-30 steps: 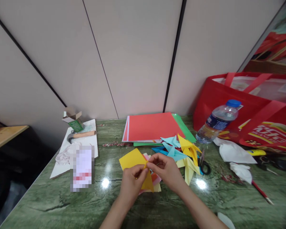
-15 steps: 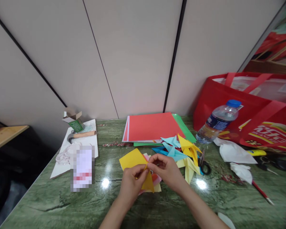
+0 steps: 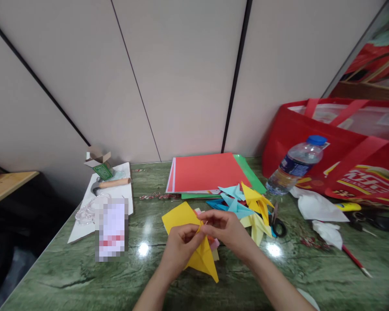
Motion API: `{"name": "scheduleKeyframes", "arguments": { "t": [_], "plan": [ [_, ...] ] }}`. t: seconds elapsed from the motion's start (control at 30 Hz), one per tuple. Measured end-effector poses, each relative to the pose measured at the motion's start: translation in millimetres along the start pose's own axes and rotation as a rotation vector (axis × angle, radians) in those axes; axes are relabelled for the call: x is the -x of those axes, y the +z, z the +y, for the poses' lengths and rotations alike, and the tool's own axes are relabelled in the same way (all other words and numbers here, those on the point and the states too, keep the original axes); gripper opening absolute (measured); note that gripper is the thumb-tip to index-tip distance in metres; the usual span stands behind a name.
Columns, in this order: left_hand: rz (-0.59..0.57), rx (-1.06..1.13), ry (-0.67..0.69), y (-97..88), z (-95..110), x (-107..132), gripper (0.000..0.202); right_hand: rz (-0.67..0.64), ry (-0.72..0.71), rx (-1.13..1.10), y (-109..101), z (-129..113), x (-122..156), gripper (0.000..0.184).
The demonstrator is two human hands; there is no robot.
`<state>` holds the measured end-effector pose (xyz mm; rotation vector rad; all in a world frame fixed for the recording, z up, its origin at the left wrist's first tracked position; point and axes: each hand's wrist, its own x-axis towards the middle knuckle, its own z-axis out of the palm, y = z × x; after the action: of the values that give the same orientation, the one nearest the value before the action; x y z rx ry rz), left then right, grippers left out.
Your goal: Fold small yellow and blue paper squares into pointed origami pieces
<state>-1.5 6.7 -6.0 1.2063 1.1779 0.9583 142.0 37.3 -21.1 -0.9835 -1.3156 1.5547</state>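
Both of my hands pinch a folded yellow paper piece [image 3: 203, 260] just above the green marble table [image 3: 68, 276]. My left hand [image 3: 181, 246] grips its upper left part, fingers closed. My right hand [image 3: 225, 229] pinches the top fold from the right. The piece's pointed tip hangs toward me. Under my hands lie a flat yellow sheet [image 3: 176, 216] and some pink and pale sheets. Just right of my right hand sit folded blue paper shapes [image 3: 235, 203] and folded yellow paper shapes [image 3: 257, 207].
A stack of red and green paper [image 3: 207, 172] lies at the back. Scissors [image 3: 277, 222], a water bottle [image 3: 294, 166], a red bag [image 3: 346, 147], crumpled tissues [image 3: 317, 207] and a red pen [image 3: 356, 261] sit right. Left: a white sheet [image 3: 84, 224] with hammer [image 3: 112, 183], small box [image 3: 100, 164], beads [image 3: 86, 209].
The yellow piece has swung so that its point now hangs lower and further right, toward me. My hands stayed close together, shifting slightly on the fold.
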Motion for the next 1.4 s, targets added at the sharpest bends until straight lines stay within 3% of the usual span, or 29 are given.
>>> {"name": "scheduleKeyframes", "arguments": {
  "t": [0.17, 0.5, 0.93, 1.1, 1.3, 1.4],
  "plan": [
    [-0.024, -0.040, -0.027, 1.2, -2, 0, 0.023, -0.031, 0.022, 0.026, 0, 1, 1, 0.017],
    [-0.055, -0.060, -0.010, 1.5, -6, -1, 0.026, -0.025, 0.075, -0.026, 0, 4, 2, 0.020],
    [-0.038, -0.196, -0.053, 1.7, -8, 0, 0.042, -0.075, 0.067, 0.196, 1, -1, 6, 0.024],
    [0.050, -0.097, -0.055, 1.8, -9, -1, 0.033, -0.036, 0.054, 0.189, 2, 3, 2, 0.022],
    [0.312, 0.069, -0.025, -4.2, -16, -6, 0.027, -0.072, -0.004, 0.148, 4, 7, 0, 0.022],
    [0.355, 0.121, -0.028, -6.3, -17, -7, 0.027, -0.088, -0.013, 0.176, 3, 8, 0, 0.015]
  ]
}}
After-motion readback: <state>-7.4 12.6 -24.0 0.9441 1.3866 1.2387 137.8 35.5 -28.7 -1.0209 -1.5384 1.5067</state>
